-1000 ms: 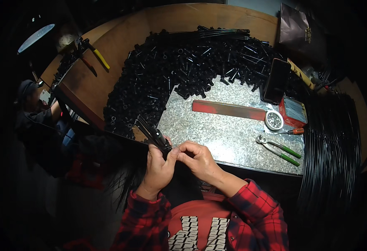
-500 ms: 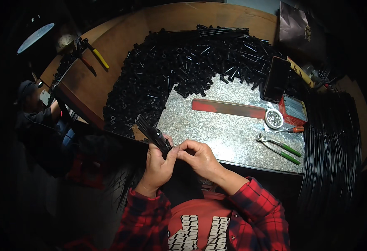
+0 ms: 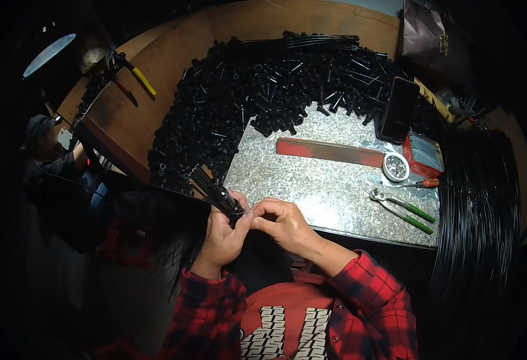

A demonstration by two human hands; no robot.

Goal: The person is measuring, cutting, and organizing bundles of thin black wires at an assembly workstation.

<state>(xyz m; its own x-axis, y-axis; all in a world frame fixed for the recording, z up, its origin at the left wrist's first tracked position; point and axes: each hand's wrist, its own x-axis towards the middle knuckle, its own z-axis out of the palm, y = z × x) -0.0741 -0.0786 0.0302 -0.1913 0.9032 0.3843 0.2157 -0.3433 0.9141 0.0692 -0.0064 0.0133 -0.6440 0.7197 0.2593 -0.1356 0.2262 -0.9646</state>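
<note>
My left hand (image 3: 219, 240) is wrapped round a bundle of thin black ribs (image 3: 206, 181) with a short black tube-like part among them, like part of an umbrella frame. The bundle tilts up and to the left, over the table's front left corner. My right hand (image 3: 286, 225) is closed in a pinch at the bundle's lower end, its fingertips meeting the left thumb. What lies between those fingertips is too small to make out.
A heap of black tubular parts (image 3: 215, 102) covers the back and left of the speckled tabletop (image 3: 293, 192). A red-brown bar (image 3: 329, 152), white cup (image 3: 395, 167), green-handled pincers (image 3: 401, 211), screwdriver (image 3: 428, 183), red box (image 3: 424, 156) and phone (image 3: 398, 111) lie right. Long black rods (image 3: 476, 210) hang beyond. A person (image 3: 59, 174) sits left.
Both hands have shifted very slightly left with the bundle, which has turned a little in my left hand. My right fingers keep their pinch at its lower end.
</note>
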